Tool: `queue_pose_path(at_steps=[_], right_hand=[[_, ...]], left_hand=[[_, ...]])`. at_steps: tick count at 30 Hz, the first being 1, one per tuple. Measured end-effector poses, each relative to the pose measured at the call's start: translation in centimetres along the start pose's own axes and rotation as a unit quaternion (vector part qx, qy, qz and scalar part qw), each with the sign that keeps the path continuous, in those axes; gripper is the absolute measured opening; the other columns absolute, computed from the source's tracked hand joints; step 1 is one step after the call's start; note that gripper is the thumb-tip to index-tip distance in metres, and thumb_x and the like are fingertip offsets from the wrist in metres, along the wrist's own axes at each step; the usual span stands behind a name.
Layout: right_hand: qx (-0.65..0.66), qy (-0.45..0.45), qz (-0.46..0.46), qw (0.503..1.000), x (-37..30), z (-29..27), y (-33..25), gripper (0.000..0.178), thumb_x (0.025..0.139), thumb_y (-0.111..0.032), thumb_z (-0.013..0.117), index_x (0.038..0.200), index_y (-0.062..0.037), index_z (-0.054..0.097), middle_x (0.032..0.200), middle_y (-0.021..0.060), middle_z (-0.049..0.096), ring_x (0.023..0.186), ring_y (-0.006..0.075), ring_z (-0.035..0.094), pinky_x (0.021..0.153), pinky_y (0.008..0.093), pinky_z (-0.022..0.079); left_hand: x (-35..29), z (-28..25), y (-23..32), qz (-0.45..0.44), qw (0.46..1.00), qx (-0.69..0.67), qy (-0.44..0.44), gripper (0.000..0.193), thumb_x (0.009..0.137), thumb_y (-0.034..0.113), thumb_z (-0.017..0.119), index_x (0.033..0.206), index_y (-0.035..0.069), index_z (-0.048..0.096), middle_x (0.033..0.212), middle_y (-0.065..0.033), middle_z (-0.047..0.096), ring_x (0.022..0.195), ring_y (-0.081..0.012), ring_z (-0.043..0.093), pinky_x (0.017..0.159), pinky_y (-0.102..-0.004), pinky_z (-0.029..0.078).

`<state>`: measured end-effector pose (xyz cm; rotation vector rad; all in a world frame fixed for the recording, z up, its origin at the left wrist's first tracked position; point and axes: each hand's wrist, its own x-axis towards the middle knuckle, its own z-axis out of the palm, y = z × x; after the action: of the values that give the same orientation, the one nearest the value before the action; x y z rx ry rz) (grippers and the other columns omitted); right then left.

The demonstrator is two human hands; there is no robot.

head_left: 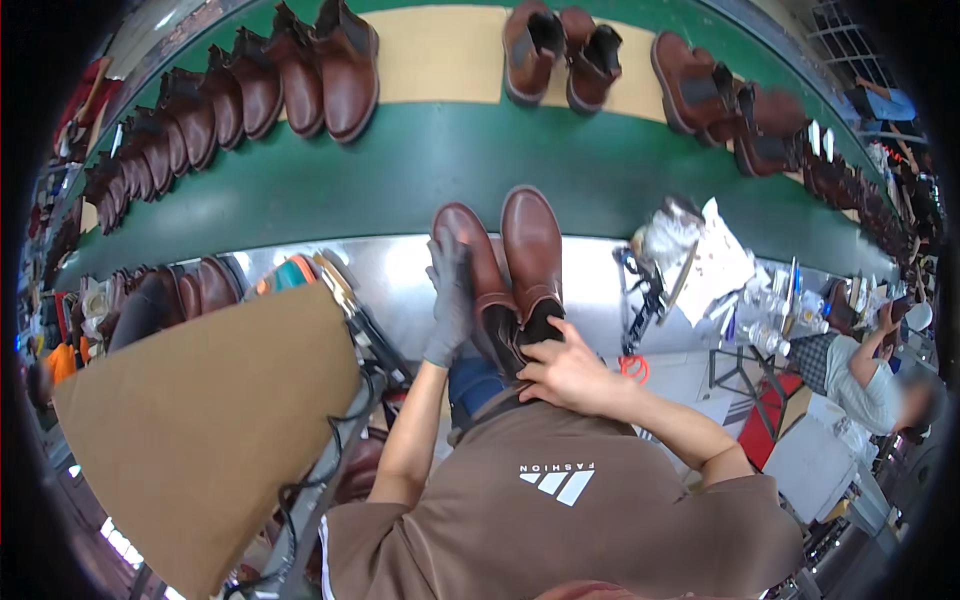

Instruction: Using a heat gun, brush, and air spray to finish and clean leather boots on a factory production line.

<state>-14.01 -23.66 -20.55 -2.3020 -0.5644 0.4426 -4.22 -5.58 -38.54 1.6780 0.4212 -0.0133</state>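
Observation:
A pair of brown leather ankle boots stands in front of me, toes pointing away. The left boot and the right boot rest side by side at the bench's near edge, their dark shafts toward my body. My left hand, in a grey glove, is pressed along the outer side of the left boot, its fingers near the toe. Bare, my right hand grips around the tops of the shafts, its fingers bent at the boot openings. Exactly what those fingertips pinch is partly hidden.
Beyond the green bench top, more brown boots stand in rows on a tan strip. A large cardboard sheet is at left. Papers, plastic bottles and tools lie at right. Another person sits far right.

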Motion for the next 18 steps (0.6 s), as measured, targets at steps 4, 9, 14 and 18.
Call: queue_pose_path(at_steps=[4, 9, 14, 18], right_hand=[[0.304, 0.204, 0.237, 0.9, -2.2, -5.3, 1.0, 0.031, 0.085, -0.023, 0.065, 0.103, 0.0018, 0.064, 0.103, 0.0114, 0.066, 0.097, 0.0193, 0.061, 0.086, 0.0306, 0.046], [0.279, 0.297, 0.38, 0.83, 0.2, 9.4, 19.0, 0.08, 0.089, -0.063, 0.04, 0.133, 0.0041, 0.039, 0.127, 0.0123, 0.05, 0.106, 0.0225, 0.056, 0.089, 0.0358, 0.045], [0.741, 0.233, 0.254, 0.576, 0.9, 8.6, 14.9, 0.074, 0.087, -0.063, 0.042, 0.127, -0.0009, 0.047, 0.128, 0.0143, 0.049, 0.111, 0.0255, 0.052, 0.1, 0.0346, 0.038], [0.769, 0.272, 0.278, 0.508, -2.4, 8.1, 13.0, 0.064, 0.091, -0.06, 0.038, 0.123, -0.006, 0.048, 0.113, 0.0094, 0.057, 0.099, 0.0176, 0.056, 0.09, 0.033, 0.045]], left_hand=[[-3.0, -3.8, -4.8, 0.034, 0.996, 0.077, 0.01, 0.049, 0.098, 0.042, 0.036, 0.129, 0.005, 0.042, 0.121, -0.011, 0.051, 0.108, -0.0212, 0.054, 0.093, -0.0302, 0.042], [-3.9, -2.5, 2.8, -0.322, 0.898, -0.239, -0.18, 0.052, 0.088, 0.064, 0.041, 0.094, 0.014, 0.052, 0.069, 0.0058, 0.047, 0.058, -0.0036, 0.046, 0.054, -0.0166, 0.038], [-4.9, -3.2, 8.5, -0.171, 0.919, -0.219, -0.281, 0.075, 0.087, 0.07, 0.027, 0.114, 0.004, 0.051, 0.086, -0.0075, 0.064, 0.065, -0.0136, 0.059, 0.06, -0.0241, 0.043], [-7.0, -1.6, 12.9, -0.156, 0.905, -0.206, -0.337, 0.08, 0.088, 0.07, 0.023, 0.122, 0.001, 0.046, 0.088, -0.0091, 0.059, 0.066, -0.015, 0.059, 0.061, -0.0248, 0.045]])
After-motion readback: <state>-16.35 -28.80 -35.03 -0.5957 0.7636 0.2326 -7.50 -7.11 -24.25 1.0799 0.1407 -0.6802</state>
